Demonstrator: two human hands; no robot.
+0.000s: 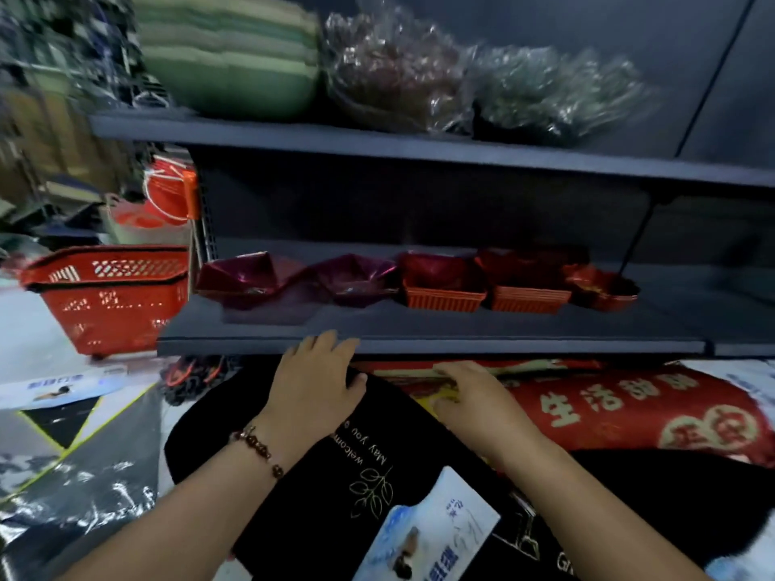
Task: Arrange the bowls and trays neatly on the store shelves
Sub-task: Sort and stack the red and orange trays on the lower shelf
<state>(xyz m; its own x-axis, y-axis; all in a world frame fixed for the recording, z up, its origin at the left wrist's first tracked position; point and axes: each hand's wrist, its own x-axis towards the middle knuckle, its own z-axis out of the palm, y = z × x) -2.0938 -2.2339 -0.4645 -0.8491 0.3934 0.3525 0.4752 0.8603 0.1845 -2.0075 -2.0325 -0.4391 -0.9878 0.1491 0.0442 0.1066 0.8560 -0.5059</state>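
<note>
On the lower shelf [419, 329] a row of small dishes stands side by side: two purple faceted bowls [293, 280] at the left, two orange ribbed trays [486, 293] in the middle, a dark red scalloped bowl [604, 289] at the right. On the upper shelf [377, 140] sit stacked green bowls [235, 56] and plastic-wrapped bowls [461, 86]. Below the lower shelf's edge, the left hand [314, 383] lies flat, fingers straight, on a black cloth bag [356, 475]. The right hand [474, 396] rests beside it, fingers loosely extended, gripping nothing. A red shopping basket [113, 295] stands left of the shelves.

Red bowls [444, 287] on shelf [419, 329] (five across), hands [318, 379] below
</note>
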